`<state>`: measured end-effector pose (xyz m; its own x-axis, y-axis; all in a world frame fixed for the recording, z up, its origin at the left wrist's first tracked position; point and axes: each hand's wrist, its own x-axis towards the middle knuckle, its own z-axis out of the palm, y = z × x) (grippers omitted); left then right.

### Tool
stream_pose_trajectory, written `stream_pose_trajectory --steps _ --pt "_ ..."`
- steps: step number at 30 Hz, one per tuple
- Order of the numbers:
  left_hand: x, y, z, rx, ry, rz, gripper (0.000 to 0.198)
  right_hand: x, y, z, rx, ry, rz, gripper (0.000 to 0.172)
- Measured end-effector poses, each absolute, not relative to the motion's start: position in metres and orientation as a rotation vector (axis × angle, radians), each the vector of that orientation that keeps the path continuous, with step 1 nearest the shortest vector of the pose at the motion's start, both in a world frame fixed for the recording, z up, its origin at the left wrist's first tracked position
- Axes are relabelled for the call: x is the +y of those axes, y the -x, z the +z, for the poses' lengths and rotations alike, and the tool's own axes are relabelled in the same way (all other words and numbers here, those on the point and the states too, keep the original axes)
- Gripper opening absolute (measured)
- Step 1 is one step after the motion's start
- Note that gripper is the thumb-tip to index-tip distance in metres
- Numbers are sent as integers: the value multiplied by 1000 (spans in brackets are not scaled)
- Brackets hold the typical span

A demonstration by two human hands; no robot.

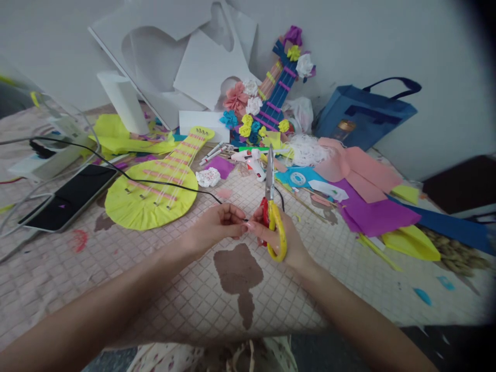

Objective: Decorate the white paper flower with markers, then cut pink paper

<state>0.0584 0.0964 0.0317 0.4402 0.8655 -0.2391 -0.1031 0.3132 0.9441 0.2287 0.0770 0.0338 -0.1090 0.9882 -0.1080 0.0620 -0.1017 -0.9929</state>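
Note:
Over the middle of the table, my left hand (222, 222) is closed in a pinch, its fingertips meeting those of my right hand (289, 237). What the left fingertips pinch is too small to make out; a dark bit shows between the hands. Scissors (277, 232) with red and yellow handles hang in my right hand, blades together and pointing up. A black cord (182, 184) crosses a yellow paper guitar (155, 201) and passes behind my left hand. Beyond the hands lies a white glue gun (254, 164). A crumpled white paper ball (208, 177) is left of it.
A phone-like black device (73, 196) and a power strip (46, 157) lie left. Behind stand white board cutouts (209, 67), a paper roll (124, 103), a flower-decorated blue guitar (277, 103) and a blue bag (364, 116). Purple paper (375, 222) and pink paper (368, 173) spread right.

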Motion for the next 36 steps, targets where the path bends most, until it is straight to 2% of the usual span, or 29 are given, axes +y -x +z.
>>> stream_pose_trajectory --steps 10,20,27,32,36 --pt "93 -61 27 903 -1160 700 27 77 -226 35 -1281 1268 1253 26" --pt "93 -59 26 862 -1143 701 24 77 -228 35 -1258 1249 1284 29" --pt "92 -61 31 884 -1090 706 39 77 -226 37 -1094 1215 1358 31" --pt "90 -62 29 899 -1208 683 23 77 -224 40 -1068 1230 1381 37" --pt "91 -62 27 899 -1212 680 21 76 -223 41 -1054 1237 1416 38"
